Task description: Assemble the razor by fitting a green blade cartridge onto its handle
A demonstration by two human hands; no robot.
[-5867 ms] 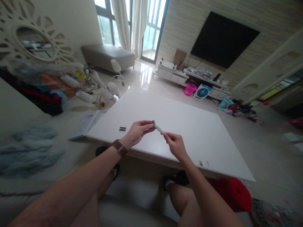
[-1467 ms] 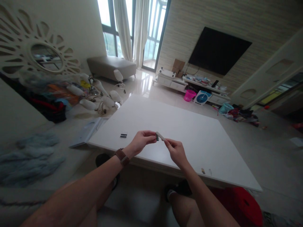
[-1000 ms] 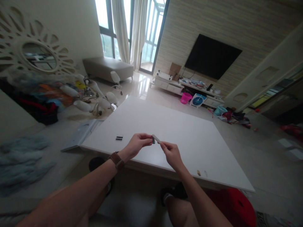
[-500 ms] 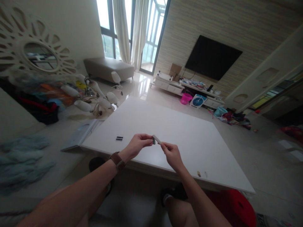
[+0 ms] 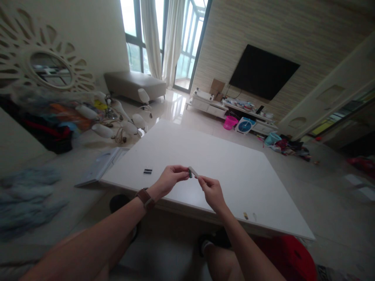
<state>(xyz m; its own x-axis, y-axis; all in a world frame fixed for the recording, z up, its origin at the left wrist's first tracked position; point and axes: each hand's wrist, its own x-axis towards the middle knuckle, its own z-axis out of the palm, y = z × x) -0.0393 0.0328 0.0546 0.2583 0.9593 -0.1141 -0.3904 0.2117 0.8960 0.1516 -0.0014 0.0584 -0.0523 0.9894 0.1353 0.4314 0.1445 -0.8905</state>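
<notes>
My left hand (image 5: 172, 177), a brown-strapped watch (image 5: 145, 198) on its wrist, pinches a small dark green piece (image 5: 190, 174), perhaps a circuit board. Between the fingertips of my right hand (image 5: 212, 191) is a slim grey flat stick (image 5: 193, 171); its far end meets the green piece. Both hands are closed, just above the white table (image 5: 211, 148). Two short black strips (image 5: 148, 171) lie side by side to the left of my hands. Near the front edge on the right are a small yellow-and-dark piece (image 5: 245, 216) and a thin pale loop (image 5: 254, 216).
A red stool (image 5: 295, 257) stands by the table's near right corner. Left of the table are a lamp fixture with white shades (image 5: 129, 127) and a leaning white panel (image 5: 99, 166). Beyond it stand a low TV cabinet (image 5: 216, 110), a pink basket (image 5: 230, 122) and a grey bench (image 5: 136, 85).
Almost nothing differs. My hands keep the same grip, and the stick and green piece have shifted only very slightly.
</notes>
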